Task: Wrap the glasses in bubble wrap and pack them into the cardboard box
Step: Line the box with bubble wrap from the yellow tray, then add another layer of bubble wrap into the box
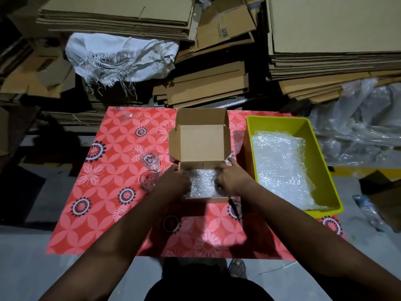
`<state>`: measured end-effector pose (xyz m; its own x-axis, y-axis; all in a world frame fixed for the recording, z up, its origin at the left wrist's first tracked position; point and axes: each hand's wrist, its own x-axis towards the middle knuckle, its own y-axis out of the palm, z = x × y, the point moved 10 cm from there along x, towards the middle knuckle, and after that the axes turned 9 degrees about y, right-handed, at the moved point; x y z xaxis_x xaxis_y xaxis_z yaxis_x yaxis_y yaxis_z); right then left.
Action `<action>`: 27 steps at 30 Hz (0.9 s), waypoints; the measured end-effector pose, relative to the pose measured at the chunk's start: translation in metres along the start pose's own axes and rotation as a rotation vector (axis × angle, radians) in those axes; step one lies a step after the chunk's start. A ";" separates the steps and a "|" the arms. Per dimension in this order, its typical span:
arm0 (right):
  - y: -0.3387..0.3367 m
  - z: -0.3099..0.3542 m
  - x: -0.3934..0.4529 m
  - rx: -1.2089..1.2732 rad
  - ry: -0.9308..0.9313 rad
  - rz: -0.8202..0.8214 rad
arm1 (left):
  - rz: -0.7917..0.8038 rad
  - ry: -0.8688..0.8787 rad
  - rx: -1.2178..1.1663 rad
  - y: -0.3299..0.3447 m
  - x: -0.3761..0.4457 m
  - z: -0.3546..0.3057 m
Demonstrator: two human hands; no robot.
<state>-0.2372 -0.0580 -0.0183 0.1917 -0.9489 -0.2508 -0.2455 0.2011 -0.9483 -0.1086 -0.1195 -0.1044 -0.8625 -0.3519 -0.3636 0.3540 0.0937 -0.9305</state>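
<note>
Fingers [219,170] of right hand [231,178] curled down over right end of bubble-wrapped bundle [202,183], thumb stuck out toward far right corner of cardboard box [201,146]; fingers of left hand [173,181] bent over bundle's left end, tips hidden behind wrap, so exact grip there hard to tell; both hands pressed onto wrap, one at each end.

Bundle lying inside box's near compartment, long axis running left to right, parallel to box's near wall; which end is rim and which base not readable through wrap.

Box in middle of table [104,205], lid flap thrown back away from person, side flaps raised; inner lid panel bare brown card.

Two bare glasses [149,170] just left of box, close together; farther one upright, mouth up; nearer one beside left wrist, tilt unclear through glare.

Table covered in red cloth with white and black flower print.

Yellow bin [325,187] right of box, near it, long axis running away from person; sheets of bubble wrap [280,168] piled inside.

Behind table: stacks of flattened cardboard [217,90]; frayed white sack [121,57] on left stack; clear plastic sheeting [360,124] heaped at right.
</note>
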 end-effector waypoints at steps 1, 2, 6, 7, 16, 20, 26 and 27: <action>-0.008 -0.002 -0.003 0.047 -0.005 -0.056 | -0.027 0.040 0.022 -0.014 0.000 -0.010; -0.018 -0.005 -0.007 0.096 -0.010 -0.110 | -0.105 0.061 0.063 -0.031 -0.003 -0.014; -0.059 -0.031 -0.036 0.252 0.036 -0.383 | -0.091 0.040 0.063 -0.056 -0.013 -0.028; -0.062 -0.039 -0.043 0.261 0.062 -0.418 | -0.085 0.017 0.072 -0.057 -0.011 -0.028; -0.046 -0.126 -0.117 0.704 0.519 -0.581 | -0.012 -0.063 0.085 -0.061 -0.005 -0.028; -0.008 -0.173 -0.141 1.174 0.873 -0.653 | -0.056 -0.064 0.034 -0.061 -0.005 -0.026; 0.011 -0.171 -0.118 1.278 0.762 -0.371 | -0.085 -0.069 0.119 -0.063 -0.005 -0.025; 0.008 -0.167 -0.116 1.246 0.760 -0.371 | -0.094 -0.065 0.148 -0.064 -0.004 -0.025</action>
<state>-0.4206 0.0133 0.0359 -0.5603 -0.8087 -0.1791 0.7218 -0.3707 -0.5845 -0.1369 -0.1007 -0.0445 -0.8708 -0.4124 -0.2676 0.3267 -0.0786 -0.9419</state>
